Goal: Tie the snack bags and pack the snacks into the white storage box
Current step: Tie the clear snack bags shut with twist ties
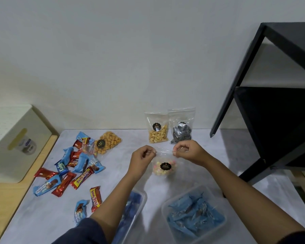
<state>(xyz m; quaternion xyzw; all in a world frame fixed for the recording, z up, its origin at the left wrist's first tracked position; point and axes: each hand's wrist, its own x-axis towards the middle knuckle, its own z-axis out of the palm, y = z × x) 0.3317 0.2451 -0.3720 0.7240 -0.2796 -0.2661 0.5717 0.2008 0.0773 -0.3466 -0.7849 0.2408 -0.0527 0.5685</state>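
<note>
both hands pinching the top edge of a clear biscuit bag point(163, 167), left hand point(142, 156) fingers on one corner, right hand point(188, 151) fingers on the other, held just over the worktop point(130, 180), candy bars point(67, 171) scattered off to the left

Both arms are showing bare from the hands up past the elbows; the left hand point(142, 156) and right hand point(188, 152) aren't wearing any rings, watch or gloves that I can spot; dark navy fabric sleeves point(84, 232) are sitting bunched at the upper arms, right at the bottom edge; fingernails are looking short.
</note>
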